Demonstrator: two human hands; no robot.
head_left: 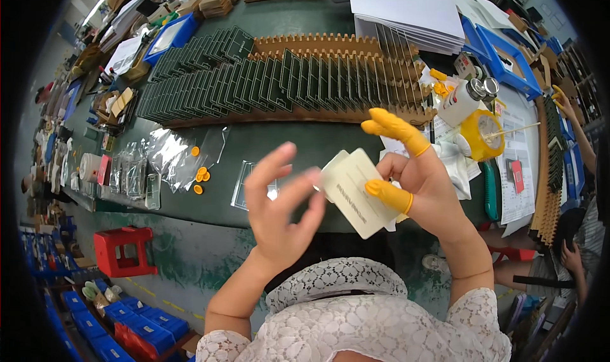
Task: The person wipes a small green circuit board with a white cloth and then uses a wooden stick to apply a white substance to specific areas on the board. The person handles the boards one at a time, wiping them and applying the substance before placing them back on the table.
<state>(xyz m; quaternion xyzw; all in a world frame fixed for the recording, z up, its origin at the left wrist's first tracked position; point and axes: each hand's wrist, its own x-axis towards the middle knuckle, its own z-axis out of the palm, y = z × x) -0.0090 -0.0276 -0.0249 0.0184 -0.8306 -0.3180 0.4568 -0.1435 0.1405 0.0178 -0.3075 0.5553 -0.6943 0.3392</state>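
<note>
My right hand [422, 187] grips thin cream cards with rounded corners [359, 193], at least two overlapping, small print on the top one. Yellow finger cots [393, 198] cover its thumb and a raised finger. My left hand [276, 203] is slightly blurred, fingers apart, with fingertips at the cards' left edge; whether they touch it I cannot tell. Beneath the hands, partly hidden, a clear rectangular piece [241, 185] lies on the green table [190, 206]. Beyond stand rows of dark green panels [254, 85] upright in notched brown racks [311, 44].
Orange finger cots [202, 174] and clear plastic bags [184, 152] lie to the left. At right are a white bottle [462, 101], a yellow tape roll [481, 135] and printed sheets [518, 197]. A red stool [124, 252] stands on the floor. Another person's hand [562, 101] shows far right.
</note>
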